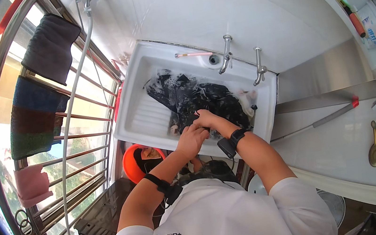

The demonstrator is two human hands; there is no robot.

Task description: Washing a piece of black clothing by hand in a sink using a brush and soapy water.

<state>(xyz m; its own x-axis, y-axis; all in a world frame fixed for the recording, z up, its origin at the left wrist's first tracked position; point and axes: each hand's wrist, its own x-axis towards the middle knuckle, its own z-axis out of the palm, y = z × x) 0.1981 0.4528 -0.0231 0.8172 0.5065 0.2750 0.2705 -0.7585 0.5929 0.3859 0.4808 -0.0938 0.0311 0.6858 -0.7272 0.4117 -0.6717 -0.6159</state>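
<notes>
A soaked black garment point(213, 96) lies bunched in soapy water in the white sink point(127, 118). At the sink's near side my two hands meet over the cloth. My left hand point(192, 140) has its fingers bent against the dark fabric between the hands, closed on it. Just above and to the right, my right hand point(206, 119) pinches a fold of the same garment. The fingertips are partly hidden. Paler cloth point(247, 102) shows at the right end of the water.
Two metal taps point(226, 55) point(259, 67) reach over the sink's far side. A pink-handled brush point(194, 54) lies on the ledge by the drain hole. An orange bucket point(133, 165) stands below left. Cloths point(52, 49) hang on the window bars; a hose point(73, 97) hangs there.
</notes>
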